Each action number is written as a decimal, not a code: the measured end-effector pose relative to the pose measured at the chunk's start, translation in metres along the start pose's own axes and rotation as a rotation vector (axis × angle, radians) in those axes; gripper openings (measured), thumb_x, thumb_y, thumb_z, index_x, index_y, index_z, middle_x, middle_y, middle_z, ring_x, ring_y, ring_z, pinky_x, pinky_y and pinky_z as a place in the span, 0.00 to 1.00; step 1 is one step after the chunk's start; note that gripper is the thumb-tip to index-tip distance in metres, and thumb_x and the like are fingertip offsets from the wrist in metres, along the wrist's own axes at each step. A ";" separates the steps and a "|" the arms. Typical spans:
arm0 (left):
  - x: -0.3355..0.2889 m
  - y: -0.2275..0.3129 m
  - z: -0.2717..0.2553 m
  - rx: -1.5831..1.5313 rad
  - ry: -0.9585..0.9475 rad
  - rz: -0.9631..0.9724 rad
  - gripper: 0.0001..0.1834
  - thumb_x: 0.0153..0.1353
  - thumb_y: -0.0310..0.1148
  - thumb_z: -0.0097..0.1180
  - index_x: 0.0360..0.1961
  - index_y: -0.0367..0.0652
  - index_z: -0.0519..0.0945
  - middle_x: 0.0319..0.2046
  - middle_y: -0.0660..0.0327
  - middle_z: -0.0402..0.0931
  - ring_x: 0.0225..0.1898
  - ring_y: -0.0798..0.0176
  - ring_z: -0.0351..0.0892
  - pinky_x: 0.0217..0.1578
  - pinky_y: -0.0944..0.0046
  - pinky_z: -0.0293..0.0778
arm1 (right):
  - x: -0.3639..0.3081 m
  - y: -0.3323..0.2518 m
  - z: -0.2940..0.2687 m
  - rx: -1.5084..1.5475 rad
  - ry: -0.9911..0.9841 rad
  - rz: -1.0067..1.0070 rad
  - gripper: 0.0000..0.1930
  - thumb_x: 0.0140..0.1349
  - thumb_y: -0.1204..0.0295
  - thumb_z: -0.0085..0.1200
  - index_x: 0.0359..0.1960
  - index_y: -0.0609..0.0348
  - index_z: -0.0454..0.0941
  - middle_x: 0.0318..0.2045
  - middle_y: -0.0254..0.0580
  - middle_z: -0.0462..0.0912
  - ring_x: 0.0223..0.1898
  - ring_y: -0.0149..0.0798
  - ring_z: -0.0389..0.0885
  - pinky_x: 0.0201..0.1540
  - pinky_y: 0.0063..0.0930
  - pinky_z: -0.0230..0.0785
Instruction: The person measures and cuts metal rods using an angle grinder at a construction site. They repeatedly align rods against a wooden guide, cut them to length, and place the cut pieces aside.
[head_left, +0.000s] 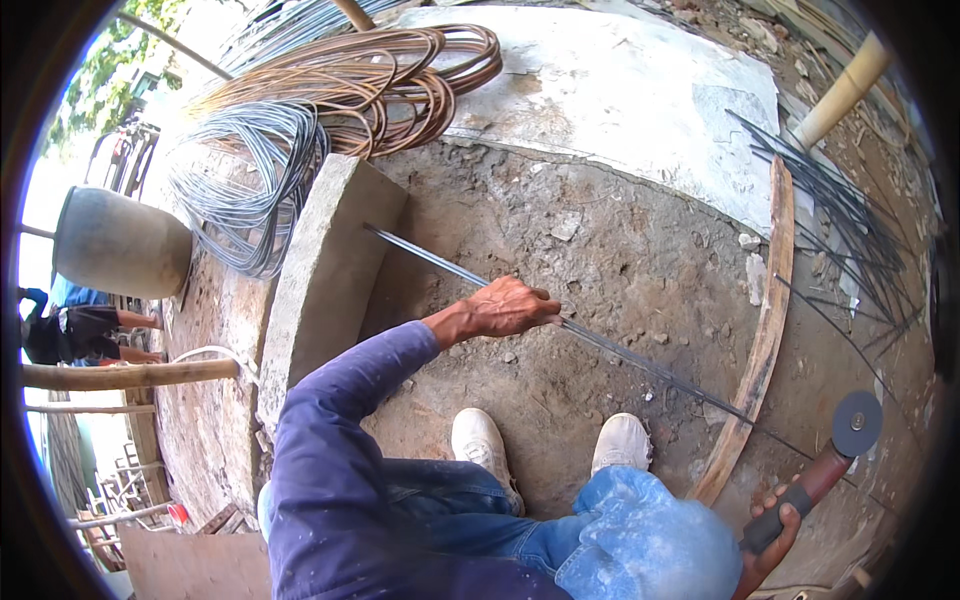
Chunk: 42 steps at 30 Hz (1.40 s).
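Observation:
My left hand (pixel 508 306), in a purple sleeve, is closed around a thin bundle of steel rods (pixel 650 368). The rods slant from the low concrete wall (pixel 335 250) on the left down across a wooden plank (pixel 757 390) on the right. Low at the right, my right hand (pixel 778 528) grips an angle grinder (pixel 822 476) by its dark handle. Its round grey disc (pixel 866 436) sits beyond the plank, close to the far ends of the rods. Whether the disc touches or spins, I cannot tell.
Grey wire coils (pixel 262 190) and rusty brown coils (pixel 400 85) lie at the upper left, near a barrel (pixel 125 242). Dark cut rods (pixel 860 235) are piled at the right by a bamboo post (pixel 848 88). Another person (pixel 90 332) is at the far left.

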<state>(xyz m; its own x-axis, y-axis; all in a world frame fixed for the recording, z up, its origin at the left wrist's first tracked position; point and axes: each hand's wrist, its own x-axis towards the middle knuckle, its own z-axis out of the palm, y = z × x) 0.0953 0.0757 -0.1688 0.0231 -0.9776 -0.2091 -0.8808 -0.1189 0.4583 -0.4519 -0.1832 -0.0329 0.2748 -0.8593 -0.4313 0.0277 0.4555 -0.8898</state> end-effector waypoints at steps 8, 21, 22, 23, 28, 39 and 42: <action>-0.001 -0.016 0.016 0.058 0.067 0.046 0.16 0.80 0.48 0.52 0.45 0.46 0.79 0.32 0.59 0.78 0.32 0.50 0.86 0.29 0.48 0.81 | -0.001 -0.006 0.021 -0.013 0.029 0.012 0.40 0.65 0.69 0.61 0.78 0.62 0.61 0.52 0.40 0.77 0.47 0.33 0.80 0.43 0.25 0.82; -0.011 -0.024 0.004 -0.077 -0.018 0.070 0.19 0.80 0.51 0.52 0.46 0.45 0.79 0.36 0.55 0.80 0.37 0.44 0.86 0.36 0.45 0.82 | -0.004 -0.005 0.012 -0.048 0.075 0.023 0.35 0.66 0.66 0.60 0.75 0.58 0.65 0.50 0.37 0.76 0.45 0.31 0.77 0.45 0.25 0.76; -0.012 -0.024 0.002 -0.084 -0.013 0.082 0.19 0.80 0.51 0.53 0.46 0.45 0.79 0.36 0.55 0.80 0.37 0.44 0.86 0.36 0.45 0.82 | -0.004 -0.006 0.010 -0.051 0.094 0.022 0.35 0.67 0.66 0.60 0.75 0.58 0.65 0.50 0.36 0.76 0.45 0.31 0.77 0.45 0.25 0.76; -0.012 -0.024 0.001 -0.091 -0.008 0.093 0.18 0.80 0.50 0.53 0.46 0.45 0.79 0.36 0.55 0.80 0.37 0.44 0.86 0.37 0.45 0.82 | -0.005 -0.006 0.009 -0.042 0.099 0.020 0.35 0.67 0.66 0.60 0.75 0.57 0.65 0.50 0.36 0.76 0.45 0.31 0.77 0.45 0.25 0.76; -0.010 -0.027 -0.008 -0.106 -0.073 0.051 0.20 0.81 0.50 0.51 0.43 0.42 0.74 0.39 0.51 0.82 0.41 0.39 0.85 0.40 0.42 0.82 | -0.013 -0.009 0.002 -0.088 0.218 0.012 0.34 0.66 0.64 0.61 0.73 0.54 0.68 0.50 0.35 0.77 0.45 0.30 0.77 0.45 0.24 0.74; -0.018 -0.041 0.004 0.083 -0.163 -0.008 0.13 0.75 0.44 0.59 0.47 0.46 0.81 0.33 0.53 0.80 0.33 0.42 0.84 0.32 0.42 0.79 | -0.025 -0.012 -0.018 -0.177 0.196 0.067 0.25 0.63 0.68 0.65 0.60 0.66 0.75 0.43 0.45 0.85 0.37 0.37 0.86 0.40 0.33 0.86; -0.015 -0.039 0.006 0.122 -0.057 0.099 0.11 0.72 0.41 0.63 0.41 0.46 0.79 0.30 0.56 0.77 0.30 0.44 0.83 0.27 0.45 0.77 | -0.030 -0.012 -0.013 -0.262 0.186 0.119 0.24 0.60 0.70 0.66 0.57 0.67 0.76 0.42 0.47 0.85 0.35 0.38 0.88 0.37 0.35 0.87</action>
<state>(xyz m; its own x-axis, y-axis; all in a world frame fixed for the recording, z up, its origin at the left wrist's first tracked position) 0.1268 0.0960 -0.1884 -0.0905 -0.9717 -0.2183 -0.9282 0.0029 0.3720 -0.4733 -0.1665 -0.0112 0.0805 -0.8422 -0.5331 -0.2484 0.5010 -0.8291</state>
